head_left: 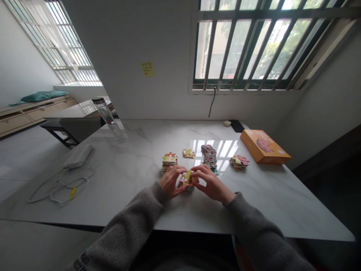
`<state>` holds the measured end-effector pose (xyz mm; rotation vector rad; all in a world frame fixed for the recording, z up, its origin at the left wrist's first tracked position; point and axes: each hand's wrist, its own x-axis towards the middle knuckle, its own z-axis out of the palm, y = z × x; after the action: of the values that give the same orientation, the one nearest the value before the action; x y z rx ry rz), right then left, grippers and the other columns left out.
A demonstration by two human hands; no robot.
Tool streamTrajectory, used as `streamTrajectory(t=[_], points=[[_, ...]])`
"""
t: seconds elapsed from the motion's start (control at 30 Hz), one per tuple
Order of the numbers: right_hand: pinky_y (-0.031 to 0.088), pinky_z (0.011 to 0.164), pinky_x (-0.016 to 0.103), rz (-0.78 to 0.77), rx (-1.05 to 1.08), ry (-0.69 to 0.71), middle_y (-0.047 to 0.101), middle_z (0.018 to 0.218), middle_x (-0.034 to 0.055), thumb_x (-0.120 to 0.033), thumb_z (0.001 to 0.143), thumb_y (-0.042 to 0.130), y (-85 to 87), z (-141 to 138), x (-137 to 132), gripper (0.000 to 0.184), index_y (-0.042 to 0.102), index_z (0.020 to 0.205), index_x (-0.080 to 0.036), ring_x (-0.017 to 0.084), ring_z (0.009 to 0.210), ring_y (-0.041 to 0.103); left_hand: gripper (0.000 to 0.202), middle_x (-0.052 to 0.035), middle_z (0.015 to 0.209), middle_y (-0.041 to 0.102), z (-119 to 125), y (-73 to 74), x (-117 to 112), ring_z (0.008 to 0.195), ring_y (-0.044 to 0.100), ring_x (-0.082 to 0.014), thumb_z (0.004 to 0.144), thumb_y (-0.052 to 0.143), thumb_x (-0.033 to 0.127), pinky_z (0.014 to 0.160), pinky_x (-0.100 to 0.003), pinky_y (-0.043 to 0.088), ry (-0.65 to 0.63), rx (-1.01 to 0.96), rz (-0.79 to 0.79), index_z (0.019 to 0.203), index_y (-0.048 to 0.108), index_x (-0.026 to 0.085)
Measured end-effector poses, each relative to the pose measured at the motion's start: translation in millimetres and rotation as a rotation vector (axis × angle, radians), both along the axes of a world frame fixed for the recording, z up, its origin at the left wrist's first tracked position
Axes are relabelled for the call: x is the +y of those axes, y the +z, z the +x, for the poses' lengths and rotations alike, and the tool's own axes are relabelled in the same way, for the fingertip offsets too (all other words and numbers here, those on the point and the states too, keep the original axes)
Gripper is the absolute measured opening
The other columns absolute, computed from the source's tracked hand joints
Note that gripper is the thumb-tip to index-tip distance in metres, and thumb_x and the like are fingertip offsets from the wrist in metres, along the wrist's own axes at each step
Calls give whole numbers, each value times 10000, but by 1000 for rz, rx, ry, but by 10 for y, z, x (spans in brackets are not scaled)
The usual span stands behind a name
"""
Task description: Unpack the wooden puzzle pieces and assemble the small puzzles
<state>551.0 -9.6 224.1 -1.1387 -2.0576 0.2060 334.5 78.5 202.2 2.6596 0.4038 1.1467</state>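
My left hand (pixel 172 181) and my right hand (pixel 212 184) meet over the middle of the marble table (pixel 135 177). Both pinch a small cluster of colourful puzzle pieces (pixel 187 178) between their fingertips, just above the tabletop. Beyond the hands lie a short stack of pieces (pixel 169 160), a single small piece (pixel 188 153), a tall stack (pixel 209 156) and another low pile (pixel 239 162). Grey sleeves cover both forearms.
An orange puzzle box (pixel 263 146) lies at the right rear. A clear water bottle (pixel 107 115) stands at the left rear. A white power adapter with coiled cable (pixel 73 165) rests at the left. A dark phone (pixel 236 125) lies by the wall.
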Motion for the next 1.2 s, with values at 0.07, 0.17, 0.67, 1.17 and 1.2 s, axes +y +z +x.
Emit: streamTrajectory(t=[0.07,0.17,0.67,1.17,1.2], points=[[529,933,454,31,4,-46,634,1179,89,-226,934,631,20,126,22,180,647,1108,-268,248,1092,571,455,-96,1097,651,-6,-30,27,926,644,-233,898,621,359,871,-400,502,-7,0,-33,1298,459,215],[523,920,469,93,6,-179,650,1142,95,-239,927,635,43,470,53,151,664,1074,-257,269,1097,580,369,-89,1094,631,-13,-52,45,848,636,-205,938,549,302,856,-387,515,-29,45,-51,1290,466,226],[495,920,493,-43,-72,-538,696,1129,132,-435,887,598,-225,2216,-107,282,743,996,-219,301,1013,630,292,-71,1081,597,-15,-11,32,735,596,-153,945,474,210,806,-345,539,-39,19,-101,1236,494,218],[404,1013,528,181,-156,-718,632,1218,120,-280,922,542,-191,1768,-114,224,742,1011,-232,322,1162,529,281,-90,1057,598,-13,-15,62,957,559,-242,808,618,239,911,-417,506,-69,154,-36,1084,586,195],[418,985,514,209,-163,-705,642,1177,115,-253,925,545,-172,1626,-100,209,734,1009,-232,311,1120,541,285,-91,1063,593,-15,-16,67,969,554,-243,802,622,234,921,-417,505,-80,166,-43,1082,589,195]])
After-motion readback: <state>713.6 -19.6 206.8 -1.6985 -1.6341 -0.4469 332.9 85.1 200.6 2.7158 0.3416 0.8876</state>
